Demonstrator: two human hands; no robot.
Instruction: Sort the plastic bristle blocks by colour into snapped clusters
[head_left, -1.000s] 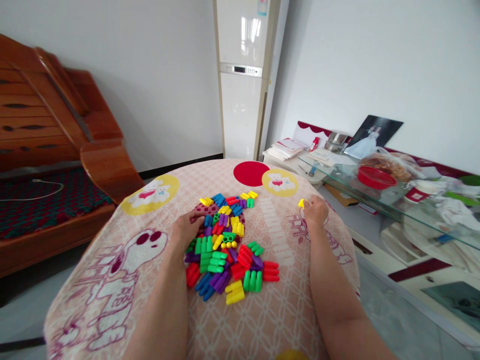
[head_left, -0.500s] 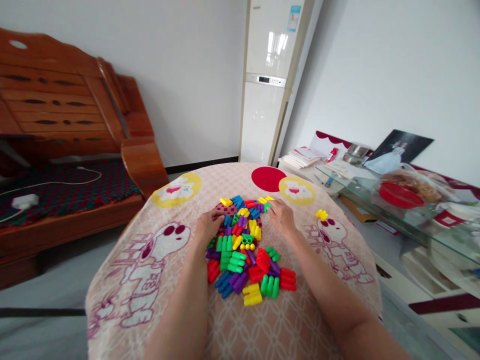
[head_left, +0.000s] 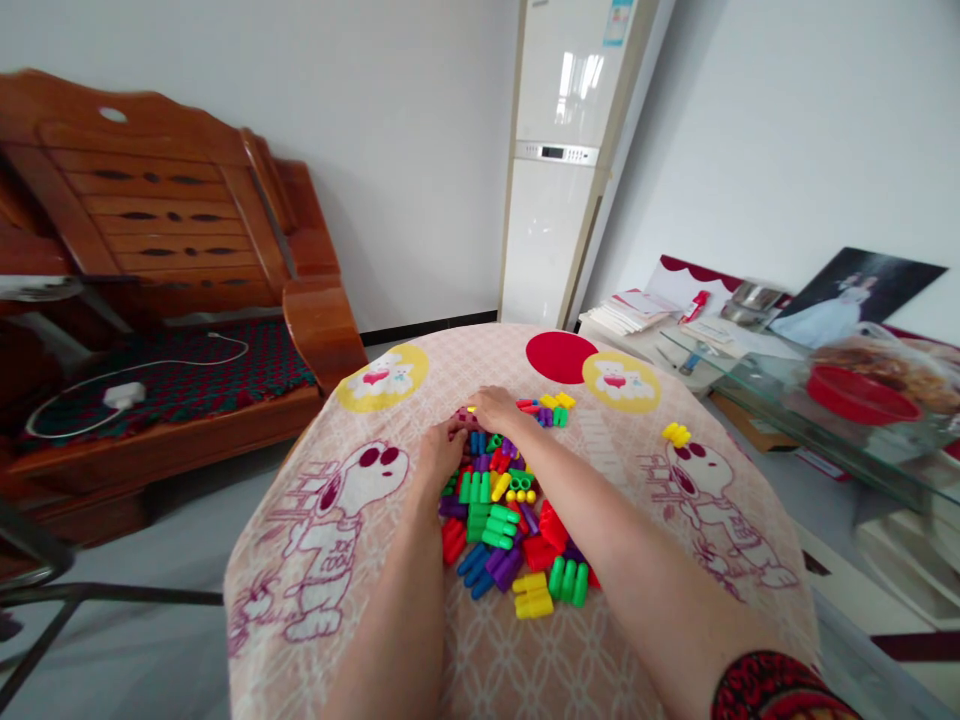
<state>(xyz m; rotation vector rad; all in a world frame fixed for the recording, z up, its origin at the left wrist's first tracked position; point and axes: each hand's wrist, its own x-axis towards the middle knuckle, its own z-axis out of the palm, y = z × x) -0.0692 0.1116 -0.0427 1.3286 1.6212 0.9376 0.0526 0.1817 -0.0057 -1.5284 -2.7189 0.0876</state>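
Note:
A pile of plastic bullet-shaped building blocks [head_left: 487,525] in red, green, blue, yellow and purple lies on the patterned tablecloth [head_left: 480,660]. My left hand [head_left: 441,455] rests at the pile's far left side, its fingers loosely apart beside a dark red checked patch [head_left: 466,420]. Across the far side of the pile reaches my right hand [head_left: 496,408], its fingers bent down around a yellow block [head_left: 472,408], mostly hidden beneath them. Right of that hand lie more yellow blocks [head_left: 557,401] and a green block [head_left: 560,417]. My right forearm covers part of the pile.
A lone yellow block [head_left: 676,435] lies toward the table's right side. Beyond the right edge stands a glass-topped cabinet [head_left: 757,385] with papers, a red bowl [head_left: 862,393] and a photo [head_left: 855,298]. A wooden bench [head_left: 322,320] is at left, a white air conditioner [head_left: 551,230] behind.
My right hand has moved left across the far side of the pile, from the green and yellow blocks to the yellow one near my left hand. The view has swung slightly left.

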